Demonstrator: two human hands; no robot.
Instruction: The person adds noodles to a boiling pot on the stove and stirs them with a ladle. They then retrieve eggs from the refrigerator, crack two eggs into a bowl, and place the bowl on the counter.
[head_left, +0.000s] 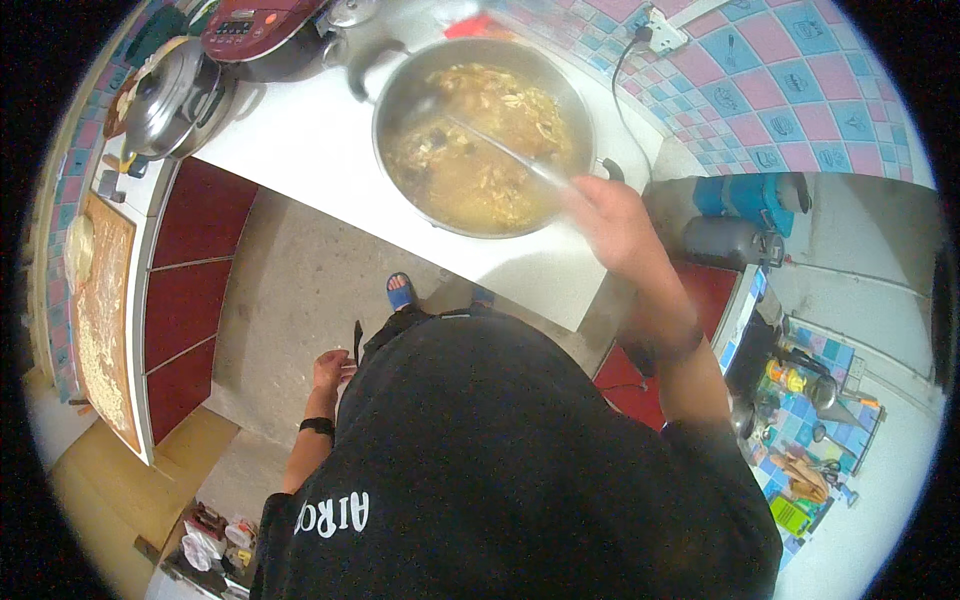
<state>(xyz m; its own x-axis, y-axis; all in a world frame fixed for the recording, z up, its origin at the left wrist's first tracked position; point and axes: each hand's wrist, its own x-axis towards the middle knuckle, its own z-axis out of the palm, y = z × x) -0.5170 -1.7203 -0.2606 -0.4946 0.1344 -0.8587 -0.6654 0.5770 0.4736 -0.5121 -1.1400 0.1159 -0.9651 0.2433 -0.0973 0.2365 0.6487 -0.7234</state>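
Observation:
A wide steel wok (486, 225) stands on the white counter in front of me, full of steaming broth with pale noodle-like pieces (517, 97) and darker bits. My right hand (615, 217), slightly blurred, grips a long metal ladle (495, 142) above the wok's near right rim. The ladle's far end dips into the broth toward the upper left, where steam and blur hide its shape. Low beside my left hip hangs my left hand (332, 367), fingers loosely bent. A thin dark strip (358, 337) shows beside those fingers; whether they touch it is unclear.
Left of the wok stand a maroon electric cooker (255, 30) and a lidded steel pot (176, 97). A floured board (105, 315) bears dough and cut noodles. A power cord (616, 82) runs behind the wok to a wall socket (666, 34). Gas cylinders (727, 240) stand right.

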